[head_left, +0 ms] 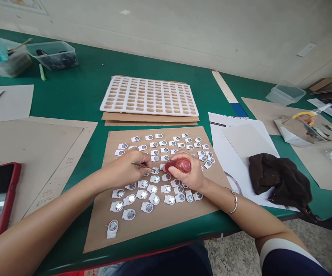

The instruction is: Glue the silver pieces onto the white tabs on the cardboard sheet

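My left hand (130, 168) is closed around thin metal tweezers (138, 165), whose tips are at a small round silver piece on a white tab (155, 171). In my right hand (193, 174) is a red squeeze bottle (180, 165), tilted with its narrow end toward the same piece. Whether the bottle's tip touches it I cannot tell. Many similar tabbed pieces lie in loose rows on a brown cardboard sheet (99, 234) beneath both hands. Some are hidden behind my fingers.
Behind the cardboard sits a white tray with many cut-out slots (150, 96). A red-cased phone (13, 188) lies at left, and a dark cloth (279, 178) rests on papers (220, 142) at right. Plastic boxes (53, 57) stand at the back left.
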{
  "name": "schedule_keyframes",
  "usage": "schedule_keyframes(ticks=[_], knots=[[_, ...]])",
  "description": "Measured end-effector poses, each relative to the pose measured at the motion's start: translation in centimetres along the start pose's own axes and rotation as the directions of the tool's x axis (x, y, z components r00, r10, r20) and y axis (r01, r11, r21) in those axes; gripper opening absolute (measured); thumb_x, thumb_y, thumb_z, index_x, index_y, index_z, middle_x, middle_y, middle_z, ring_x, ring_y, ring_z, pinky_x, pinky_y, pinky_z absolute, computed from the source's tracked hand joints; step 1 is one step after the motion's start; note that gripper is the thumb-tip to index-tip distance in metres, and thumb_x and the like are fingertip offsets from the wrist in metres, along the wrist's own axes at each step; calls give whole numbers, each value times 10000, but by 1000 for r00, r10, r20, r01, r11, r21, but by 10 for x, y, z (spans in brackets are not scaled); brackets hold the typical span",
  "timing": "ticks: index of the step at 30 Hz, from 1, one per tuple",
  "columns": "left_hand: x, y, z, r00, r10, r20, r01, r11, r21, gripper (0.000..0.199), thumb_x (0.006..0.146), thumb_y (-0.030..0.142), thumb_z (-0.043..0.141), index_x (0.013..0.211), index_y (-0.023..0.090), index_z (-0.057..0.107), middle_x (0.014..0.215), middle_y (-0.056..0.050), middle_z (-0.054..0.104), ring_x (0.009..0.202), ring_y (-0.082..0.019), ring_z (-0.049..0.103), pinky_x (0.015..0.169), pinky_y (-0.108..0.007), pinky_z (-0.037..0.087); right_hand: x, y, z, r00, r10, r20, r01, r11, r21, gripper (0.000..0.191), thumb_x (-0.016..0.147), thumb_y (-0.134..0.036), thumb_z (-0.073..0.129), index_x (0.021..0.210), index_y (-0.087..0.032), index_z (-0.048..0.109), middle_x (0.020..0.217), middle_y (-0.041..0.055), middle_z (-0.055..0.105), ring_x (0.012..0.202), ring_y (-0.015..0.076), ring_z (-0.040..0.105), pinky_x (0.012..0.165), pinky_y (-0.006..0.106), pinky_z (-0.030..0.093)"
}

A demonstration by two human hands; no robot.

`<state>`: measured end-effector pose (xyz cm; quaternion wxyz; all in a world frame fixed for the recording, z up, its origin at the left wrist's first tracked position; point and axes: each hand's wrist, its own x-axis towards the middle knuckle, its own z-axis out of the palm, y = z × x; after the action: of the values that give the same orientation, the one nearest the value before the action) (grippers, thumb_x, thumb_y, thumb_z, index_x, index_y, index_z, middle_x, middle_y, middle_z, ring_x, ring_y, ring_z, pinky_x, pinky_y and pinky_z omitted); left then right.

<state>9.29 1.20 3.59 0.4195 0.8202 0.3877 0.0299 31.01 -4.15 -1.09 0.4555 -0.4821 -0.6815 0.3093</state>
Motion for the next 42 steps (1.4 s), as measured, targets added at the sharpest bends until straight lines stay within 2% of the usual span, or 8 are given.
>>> schedule_keyframes(ticks=[4,8,13,16,22,27,34,42], knots=[[1,-1,2,1000,-9,-8,9,1000,0,199,818,266,481,729,169,631,624,0,602,570,-117,506,537,-236,384,-1,1,-1,999,35,0,-35,999,33,218,689,-335,699,855,-227,608,840,27,624,775,174,615,713,377,532],[0,0,-2,1000,-18,-23,17,999,-43,184,801,276,517,714,159,630,623,-6,609,557,-116,512,512,-229,388,7,4,-14,973,226,44,-230,937,264,242,761,-415,598,914,-232,559,832,33,653,710,163,650,549,316,551],[-16,12,-10,990,66,-126,-63,998,22,156,815,256,527,781,169,653,626,1,620,543,-105,522,500,-219,387,24,-6,-46,940,340,-22,-294,844,449,300,828,-468,470,1021,-238,478,849,44,677,673,155,665,519,282,538],[-30,14,1,970,157,-186,-134,982,131,149,830,234,523,858,179,659,653,-3,638,556,-108,547,512,-222,400,25,-21,-56,924,382,-28,-320,810,491,328,823,-474,487,1064,-253,458,928,54,673,718,160,670,545,280,541],[-51,0,46,923,320,-216,-279,939,201,187,887,169,428,948,181,604,883,-64,680,790,-166,636,698,-273,507,11,-45,-28,910,408,-72,-330,820,468,372,732,-486,604,979,-241,471,860,57,659,786,214,681,444,267,511],[-53,-3,58,850,445,-282,-362,882,303,172,871,141,426,951,184,573,839,-59,672,775,-179,645,722,-314,538,1,-41,-3,918,383,-101,-306,848,432,376,725,-532,601,922,-222,521,810,50,638,691,191,682,412,255,518],[-52,-6,62,864,423,-273,-337,889,310,188,869,129,410,918,180,584,758,-50,645,720,-174,628,689,-302,529,-2,-30,2,930,357,-89,-282,847,451,321,758,-497,585,903,-223,503,710,34,660,650,206,693,431,279,541],[-53,-4,66,888,398,-232,-302,883,359,211,818,76,401,887,181,571,743,-50,621,689,-175,603,658,-290,511,0,-30,4,937,342,-65,-264,822,505,373,709,-398,674,980,-260,457,778,3,654,674,191,699,476,266,549]])
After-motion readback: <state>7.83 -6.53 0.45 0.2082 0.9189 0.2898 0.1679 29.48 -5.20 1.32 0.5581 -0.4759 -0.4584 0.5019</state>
